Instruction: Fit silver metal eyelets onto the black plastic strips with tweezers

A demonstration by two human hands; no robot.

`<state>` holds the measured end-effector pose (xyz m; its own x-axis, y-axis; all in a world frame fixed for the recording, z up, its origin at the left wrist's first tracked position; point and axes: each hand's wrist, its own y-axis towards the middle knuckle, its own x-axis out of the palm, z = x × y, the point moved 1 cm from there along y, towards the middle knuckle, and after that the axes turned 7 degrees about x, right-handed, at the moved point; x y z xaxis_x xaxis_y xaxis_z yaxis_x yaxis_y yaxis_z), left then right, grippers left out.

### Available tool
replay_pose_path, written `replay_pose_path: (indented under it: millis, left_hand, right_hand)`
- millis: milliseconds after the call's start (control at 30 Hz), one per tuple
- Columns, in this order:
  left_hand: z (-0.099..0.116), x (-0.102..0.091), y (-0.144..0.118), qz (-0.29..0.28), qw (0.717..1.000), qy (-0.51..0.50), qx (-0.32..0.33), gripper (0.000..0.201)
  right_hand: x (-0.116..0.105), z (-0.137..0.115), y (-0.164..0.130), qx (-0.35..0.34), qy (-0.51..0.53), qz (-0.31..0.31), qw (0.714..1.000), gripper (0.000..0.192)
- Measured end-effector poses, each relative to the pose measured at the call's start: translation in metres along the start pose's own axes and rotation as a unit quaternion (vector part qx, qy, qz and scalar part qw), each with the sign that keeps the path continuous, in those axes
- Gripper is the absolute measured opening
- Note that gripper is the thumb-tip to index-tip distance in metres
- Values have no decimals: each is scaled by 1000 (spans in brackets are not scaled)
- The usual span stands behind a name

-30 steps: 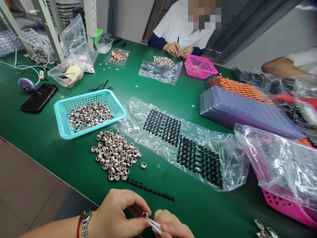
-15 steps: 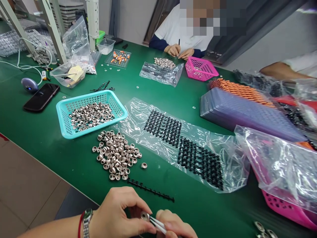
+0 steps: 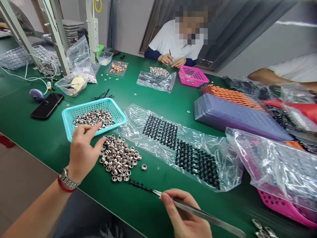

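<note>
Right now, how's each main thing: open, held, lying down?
Left hand: fingers spread, holding nothing visible.
Right hand: closed on tweezers.
Tweezers: held, tips at the black strip.
Black strip: lying flat.
Metal cup pile: heaped, loose.
Teal basket: open, partly filled with cups.
Phone: flat, screen dark.
Plastic sheet: spread, bearing black rows.

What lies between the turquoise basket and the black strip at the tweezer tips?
The head view shows a heap of small metal cups between basket and strip.

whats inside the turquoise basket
Small silvery hollow pieces lie heaped inside the turquoise basket. They hide much of its floor, and the left hand covers part of the near rim.
</note>
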<state>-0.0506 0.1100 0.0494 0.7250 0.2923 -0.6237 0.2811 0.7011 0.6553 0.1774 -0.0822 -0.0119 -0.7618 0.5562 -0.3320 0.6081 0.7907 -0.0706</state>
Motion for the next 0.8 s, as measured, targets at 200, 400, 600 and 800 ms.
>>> replay_pose_path:
  millis: [200,400,600,800]
  left_hand:
    - [31,31,-23,-262,954,-27,146,18]
    - [43,47,-28,-317,931,-30,179,17]
    - [46,42,-38,-313,928,-51,193,15]
    - [57,35,-73,-257,926,-129,245,19]
  right_hand:
    - [19,0,6,56,-18,-16,998,41]
    - [30,2,3,24,-49,9,998,42]
    - [37,-4,5,-29,-68,28,997,38]
    - [38,-4,4,-52,-69,50,995,35]
